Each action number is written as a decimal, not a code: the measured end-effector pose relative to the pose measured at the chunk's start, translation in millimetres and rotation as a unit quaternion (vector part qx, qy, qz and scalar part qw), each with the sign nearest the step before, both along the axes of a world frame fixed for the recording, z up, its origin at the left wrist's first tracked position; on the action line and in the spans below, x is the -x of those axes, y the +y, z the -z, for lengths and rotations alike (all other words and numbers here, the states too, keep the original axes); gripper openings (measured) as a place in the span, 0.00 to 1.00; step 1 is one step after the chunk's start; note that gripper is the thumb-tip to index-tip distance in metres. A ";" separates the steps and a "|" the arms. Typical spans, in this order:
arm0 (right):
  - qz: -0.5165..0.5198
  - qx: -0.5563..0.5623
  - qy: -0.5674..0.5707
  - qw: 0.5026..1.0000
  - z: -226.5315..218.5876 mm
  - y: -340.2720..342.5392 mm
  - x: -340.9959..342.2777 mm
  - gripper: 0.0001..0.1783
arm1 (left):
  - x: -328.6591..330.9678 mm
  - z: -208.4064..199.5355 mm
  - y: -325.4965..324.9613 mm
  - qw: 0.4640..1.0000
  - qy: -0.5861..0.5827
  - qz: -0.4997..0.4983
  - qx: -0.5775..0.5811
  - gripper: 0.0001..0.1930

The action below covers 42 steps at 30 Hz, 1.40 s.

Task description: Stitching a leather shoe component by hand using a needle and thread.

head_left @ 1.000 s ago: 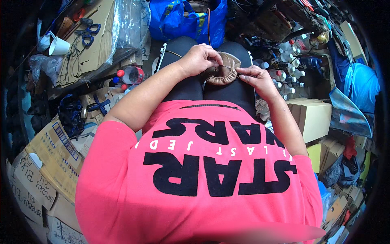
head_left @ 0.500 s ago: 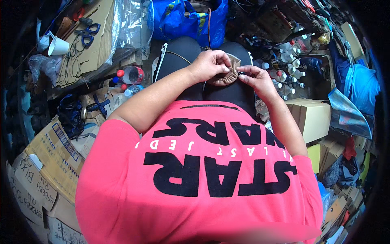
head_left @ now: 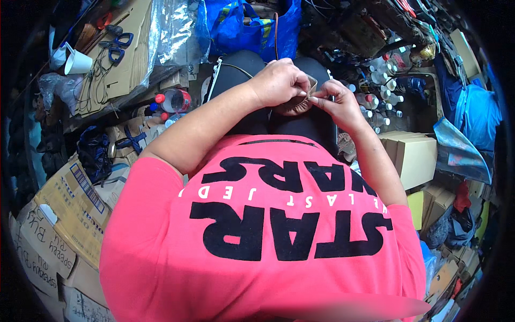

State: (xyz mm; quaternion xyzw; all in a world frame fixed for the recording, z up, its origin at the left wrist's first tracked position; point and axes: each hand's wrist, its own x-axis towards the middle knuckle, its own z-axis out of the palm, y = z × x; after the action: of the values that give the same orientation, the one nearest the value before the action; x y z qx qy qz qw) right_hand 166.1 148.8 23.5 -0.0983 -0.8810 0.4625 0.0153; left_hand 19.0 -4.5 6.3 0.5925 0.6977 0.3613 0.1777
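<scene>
Between my knees sits a brown, rounded piece with a puckered, stitched-looking rim (head_left: 298,108), resembling a moccasin-style shoe upper. My left hand (head_left: 280,83) comes over its left side, thumb and fingers closed on the upper edge. From the right, my right hand (head_left: 339,106) pinches the same rim with thumb and forefinger, close to the left fingertips. Any needle or thread between the fingers is too small to make out. A thin cord (head_left: 236,67) lies across my left thigh (head_left: 238,61), and its far end is hidden behind my left hand.
A blue bag (head_left: 252,32) stands beyond my knees. Plastic bottles lie on both sides, with a red-capped one (head_left: 174,100) at left. Blue-handled scissors (head_left: 115,53) and a white cup (head_left: 78,63) rest on cardboard at far left. Cardboard boxes (head_left: 410,158) stack at right.
Both hands have come closer together over the brown piece and cover more of it. My right fingers have moved slightly left and bent more at the rim.
</scene>
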 end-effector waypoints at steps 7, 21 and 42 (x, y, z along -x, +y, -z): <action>0.100 0.328 -0.097 0.934 19.2 20.6 -15.9 0.08 | 11.6 -2.8 -15.5 0.999 -0.015 -0.008 0.050 0.04; 0.112 -0.060 -0.050 0.991 -18.1 59.4 -11.7 0.10 | -7.0 -28.0 14.6 0.991 -0.026 0.006 0.129 0.17; -0.190 -0.364 -0.046 0.911 -26.6 12.4 9.7 0.06 | 20.4 -5.4 -27.6 0.979 0.188 0.077 0.009 0.04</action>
State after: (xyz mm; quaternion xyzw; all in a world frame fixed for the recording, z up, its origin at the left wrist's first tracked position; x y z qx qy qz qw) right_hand 156.4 161.2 50.2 0.0622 -0.9900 0.0989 -0.0788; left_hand -1.4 -32.2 11.7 0.7003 0.6741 0.2222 0.0758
